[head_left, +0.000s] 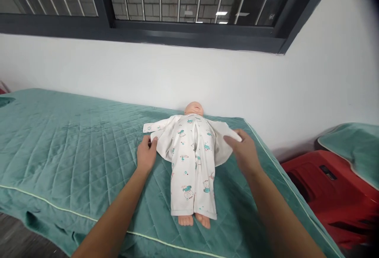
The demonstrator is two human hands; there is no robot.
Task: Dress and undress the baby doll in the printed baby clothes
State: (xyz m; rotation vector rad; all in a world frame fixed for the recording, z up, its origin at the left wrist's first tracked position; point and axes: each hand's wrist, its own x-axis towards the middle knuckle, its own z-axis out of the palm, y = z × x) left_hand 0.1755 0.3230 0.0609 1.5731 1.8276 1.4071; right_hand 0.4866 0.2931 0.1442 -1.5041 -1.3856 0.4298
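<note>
Where a teal quilted velvet bed cover (68, 147) with pale piping spreads over a long padded table, pushed up against a plain white wall (207, 76). Above, a dark-framed window (189, 9) with bars, a grey block wall beyond, and ceiling lights mirrored in the glass. At far right, a red plastic object (328, 187) low beside the table, with a second teal-covered surface (355, 147) over it. Bottom left, a strip of dark floor.

No brand or readable writing anywhere; only small teal cartoon animal prints and a few tiny illegible marks on the clothing.

Lying face up near the table's far right end, head toward the wall: a small plastic baby doll (194, 109) in a white printed cotton romper (192, 163), bare feet pointing toward the near edge. Beneath its upper body, a white garment spread open like wings, sleeve out to the left.

Left hand (146, 154) reaching in from below, forearm bare, palm down on the cover, fingers together and thumb pinching the left edge of the white cloth. Right hand (242, 147) likewise extended, fingers closed over the right flap of that cloth, just beside the doll's side. Both arms roughly straight, spread either side of the doll.
</note>
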